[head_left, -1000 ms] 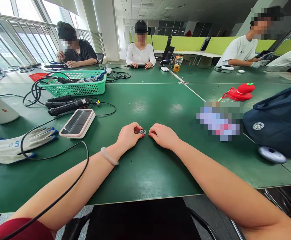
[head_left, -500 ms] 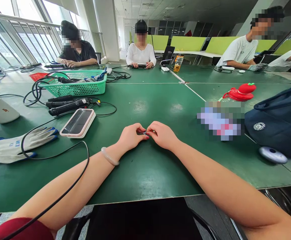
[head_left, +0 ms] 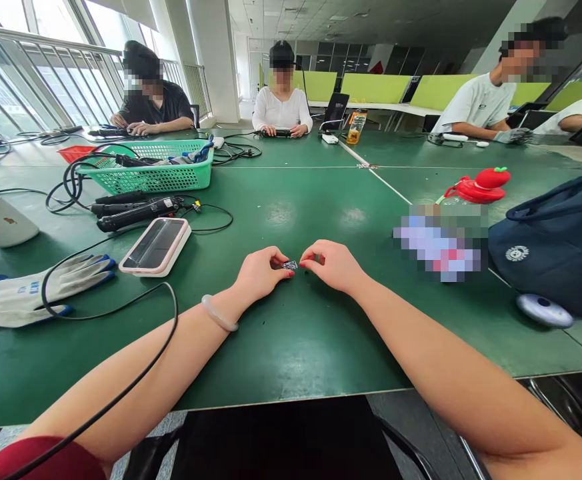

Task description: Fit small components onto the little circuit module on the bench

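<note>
Green tabletop [head_left: 321,207], left hand [head_left: 259,271] pinching small piece [head_left: 291,265], long axis rightward

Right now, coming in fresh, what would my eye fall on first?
Probably the left hand, mid-picture over the green table, pinching a small part, with the right hand close beside it. After that, the bright red lid by the dark blue bag on the right, and the mint-green basket farther back on the left.
</note>
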Available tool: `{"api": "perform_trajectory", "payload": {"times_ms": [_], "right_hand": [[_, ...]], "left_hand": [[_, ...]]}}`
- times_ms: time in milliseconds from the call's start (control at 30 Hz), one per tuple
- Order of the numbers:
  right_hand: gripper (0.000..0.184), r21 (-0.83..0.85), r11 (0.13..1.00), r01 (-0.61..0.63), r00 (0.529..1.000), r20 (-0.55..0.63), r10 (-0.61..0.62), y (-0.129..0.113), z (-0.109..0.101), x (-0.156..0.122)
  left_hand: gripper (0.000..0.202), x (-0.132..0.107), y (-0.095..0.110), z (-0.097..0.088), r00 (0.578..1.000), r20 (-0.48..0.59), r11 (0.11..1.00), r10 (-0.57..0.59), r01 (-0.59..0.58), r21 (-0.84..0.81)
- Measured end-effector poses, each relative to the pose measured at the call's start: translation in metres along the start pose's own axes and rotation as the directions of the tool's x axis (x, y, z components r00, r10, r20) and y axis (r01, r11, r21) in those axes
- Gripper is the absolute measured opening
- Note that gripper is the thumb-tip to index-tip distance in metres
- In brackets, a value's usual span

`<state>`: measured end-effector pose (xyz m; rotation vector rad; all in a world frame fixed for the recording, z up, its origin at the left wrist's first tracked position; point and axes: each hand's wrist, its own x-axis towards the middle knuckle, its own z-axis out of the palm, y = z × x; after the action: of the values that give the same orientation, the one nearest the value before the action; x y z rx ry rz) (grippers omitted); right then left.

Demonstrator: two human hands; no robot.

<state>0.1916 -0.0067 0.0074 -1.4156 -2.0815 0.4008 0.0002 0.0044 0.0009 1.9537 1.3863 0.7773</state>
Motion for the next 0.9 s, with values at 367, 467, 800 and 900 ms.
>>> {"api": "perform_trajectory", "payload": {"times_ms": [367,467,800,900], "right_hand": [[0.012,0.112,0.993,-0.039,0.998,0.048,0.034,-0.006,0.010,0.000],[0.013,0.118,0.992,-0.054,0.998,0.050,0.048,-0.004,0.009,0.000],[0.010,0.102,0.994,-0.035,0.999,0.020,0.034,-0.004,0.007,0.001],[0.010,0.043,0.997,-0.063,0.998,0.006,0.063,0.003,0.003,0.002]], "left_hand": [[0.022,-0.002,0.003,-0.001,0.999,0.031,0.999,0.041,-0.041,-0.009],[0.023,-0.001,0.001,0.000,0.997,0.049,0.998,0.055,-0.054,-0.031],[0.022,0.000,0.000,0.000,0.997,0.053,0.997,0.052,-0.049,-0.056],[0.022,0.001,-0.002,0.000,1.000,0.016,0.999,0.015,-0.015,-0.044]]}}
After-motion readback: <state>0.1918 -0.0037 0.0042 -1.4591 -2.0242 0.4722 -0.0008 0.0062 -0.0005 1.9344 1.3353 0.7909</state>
